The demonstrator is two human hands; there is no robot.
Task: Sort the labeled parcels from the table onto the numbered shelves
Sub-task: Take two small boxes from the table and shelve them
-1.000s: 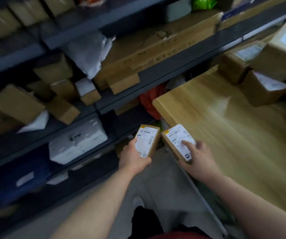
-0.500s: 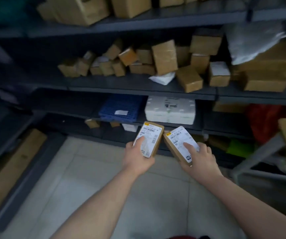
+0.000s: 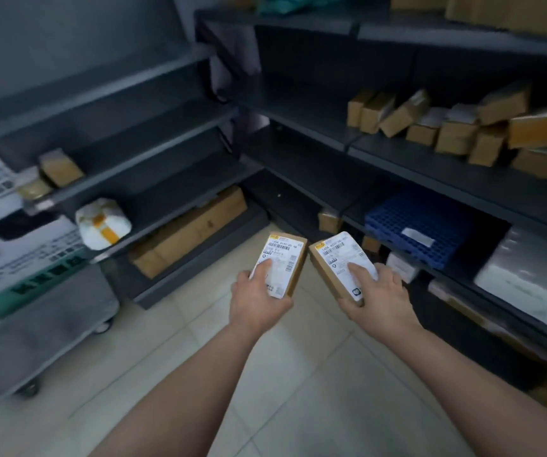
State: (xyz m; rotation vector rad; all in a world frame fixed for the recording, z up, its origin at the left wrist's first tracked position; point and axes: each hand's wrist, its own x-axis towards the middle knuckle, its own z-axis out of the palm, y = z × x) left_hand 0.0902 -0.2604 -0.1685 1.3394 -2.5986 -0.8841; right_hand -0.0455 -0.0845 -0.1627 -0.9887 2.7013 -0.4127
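My left hand (image 3: 259, 298) is clamped around 1 small brown parcel (image 3: 293, 258), thumb pressed flat on its white label, and my right hand (image 3: 377, 296) is clamped the same way on a 2nd parcel (image 3: 326, 268), thumb on its label too. Both boxes sit face up over the tiled floor (image 3: 298, 390), just beside each other but not touching, tilted a little toward me. The printed codes are too small to make out from here, so I judge the best thing is to hold both labels steady and read each one before I commit to a shelf. I should keep my thumbs off the top lines so the codes stay clear. Beyond my hands the dark shelves (image 3: 397, 159) meet in a corner: a blue crate (image 3: 420, 225) low on the right, a row of small brown boxes (image 3: 456, 127) higher up, and much bare shelf toward the corner. I see no shelf numbers from this angle, so I'd look for them first, then place 1 parcel at a time
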